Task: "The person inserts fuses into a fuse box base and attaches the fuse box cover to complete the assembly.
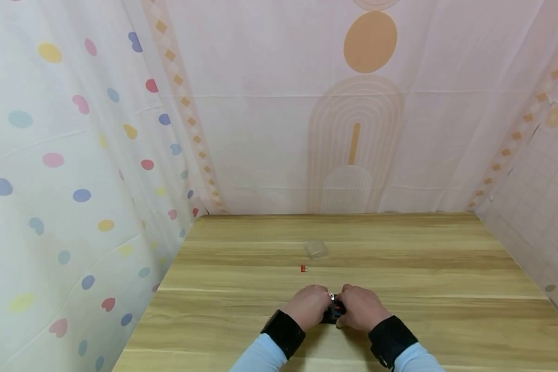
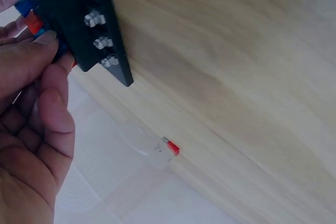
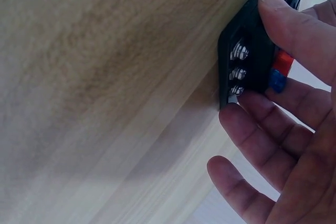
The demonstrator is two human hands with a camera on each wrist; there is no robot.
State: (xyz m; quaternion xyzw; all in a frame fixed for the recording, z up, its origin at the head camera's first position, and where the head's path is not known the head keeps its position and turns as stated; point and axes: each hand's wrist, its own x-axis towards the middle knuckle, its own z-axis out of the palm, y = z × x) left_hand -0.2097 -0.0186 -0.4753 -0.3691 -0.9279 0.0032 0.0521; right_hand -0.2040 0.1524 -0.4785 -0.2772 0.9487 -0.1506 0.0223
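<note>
Both hands work at a black fuse block (image 2: pixel 76 17) with a row of silver screw terminals (image 3: pixel 239 72) along one side. Red and blue blade fuses (image 3: pixel 278 80) stick up from its middle. My right hand (image 1: pixel 360 307) grips the block, thumb over one edge and fingers at the other side. My left hand (image 1: pixel 309 305) has its thumb and fingertips pinched at a blue blade fuse (image 2: pixel 39 33) in the block. In the head view the hands cover much of the block, which is held close over the wooden table.
Beyond the hands, a loose red blade fuse (image 1: pixel 304 268) lies on the wooden table (image 1: pixel 242 258). Just behind it is a clear plastic cover (image 1: pixel 316 249). Patterned curtains (image 1: pixel 260 144) hang along the table's far edge and sides.
</note>
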